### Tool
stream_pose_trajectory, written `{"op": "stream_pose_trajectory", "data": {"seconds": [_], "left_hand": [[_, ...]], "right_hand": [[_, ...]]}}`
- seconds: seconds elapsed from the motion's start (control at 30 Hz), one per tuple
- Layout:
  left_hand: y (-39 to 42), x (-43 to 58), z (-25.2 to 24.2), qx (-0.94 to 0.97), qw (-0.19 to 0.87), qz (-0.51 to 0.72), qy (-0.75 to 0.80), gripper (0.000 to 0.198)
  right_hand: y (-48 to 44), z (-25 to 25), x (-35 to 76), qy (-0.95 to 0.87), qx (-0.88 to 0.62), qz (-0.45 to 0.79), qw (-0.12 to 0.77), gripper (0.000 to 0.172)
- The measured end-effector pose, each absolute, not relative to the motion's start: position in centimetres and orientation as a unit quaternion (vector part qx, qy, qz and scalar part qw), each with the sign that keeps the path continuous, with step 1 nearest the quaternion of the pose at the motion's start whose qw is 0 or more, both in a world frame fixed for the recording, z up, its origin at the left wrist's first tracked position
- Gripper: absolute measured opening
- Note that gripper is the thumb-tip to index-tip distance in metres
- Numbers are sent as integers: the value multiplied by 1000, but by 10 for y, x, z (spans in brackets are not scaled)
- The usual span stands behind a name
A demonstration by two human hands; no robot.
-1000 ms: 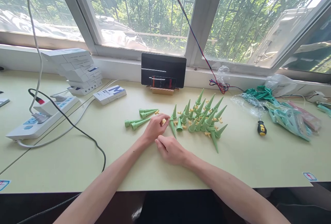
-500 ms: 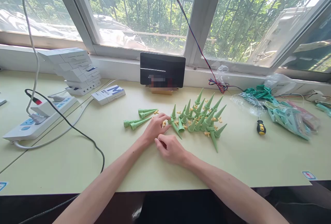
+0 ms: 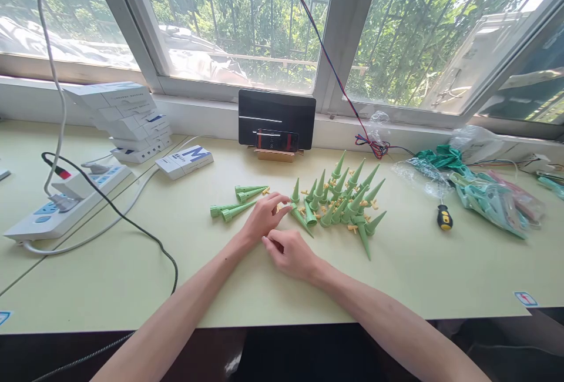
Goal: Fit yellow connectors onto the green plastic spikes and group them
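Observation:
My left hand (image 3: 262,216) reaches over the table with its thumb and fingers apart. Its fingertips are close to a green plastic spike (image 3: 302,221) lying on its side; whether they touch it I cannot tell. Just beyond, another green spike (image 3: 295,190) stands point up. My right hand (image 3: 293,254) rests nearer the table edge with its fingers curled in, and the inside of that hand is hidden. To the right stands a cluster of green spikes (image 3: 355,208) with small yellow valve-like pieces. Several green spikes (image 3: 238,211) lie left of my left hand.
A phone (image 3: 277,140) on a stand is in front of a dark tablet (image 3: 277,109). White boxes (image 3: 136,120) and a power strip (image 3: 66,208) are on the left, with a black cable (image 3: 127,223). A screwdriver (image 3: 445,217) and plastic bags (image 3: 493,200) lie right.
The spike lying by my left fingertips has shifted slightly right, and the one beside it has moved a little too. My right hand has hardly moved.

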State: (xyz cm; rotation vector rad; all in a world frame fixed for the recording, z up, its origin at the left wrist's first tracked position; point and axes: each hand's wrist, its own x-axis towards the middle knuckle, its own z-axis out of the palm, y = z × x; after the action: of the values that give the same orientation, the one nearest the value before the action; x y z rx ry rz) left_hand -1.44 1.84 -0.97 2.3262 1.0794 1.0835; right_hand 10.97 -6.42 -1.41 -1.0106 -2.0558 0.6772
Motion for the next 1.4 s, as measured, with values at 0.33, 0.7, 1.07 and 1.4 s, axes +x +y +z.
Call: {"op": "stream_pose_trajectory", "data": {"seconds": [0.33,0.7,1.07,1.4], "left_hand": [[25,-26,1,756,112,488,420,22],[40,-12,25,673,213,512,490,27],[93,-58,35,763,37,327,556,25],[81,-97,16,839,32,208,502,48]], "right_hand": [[-61,-18,110,-778,-382,292,405,35],[-58,-17,111,-761,-347,338,431,48],[-55,-19,111,-761,-365,305,442,48],[-57,-21,110,-766,-372,302,428,47]]}}
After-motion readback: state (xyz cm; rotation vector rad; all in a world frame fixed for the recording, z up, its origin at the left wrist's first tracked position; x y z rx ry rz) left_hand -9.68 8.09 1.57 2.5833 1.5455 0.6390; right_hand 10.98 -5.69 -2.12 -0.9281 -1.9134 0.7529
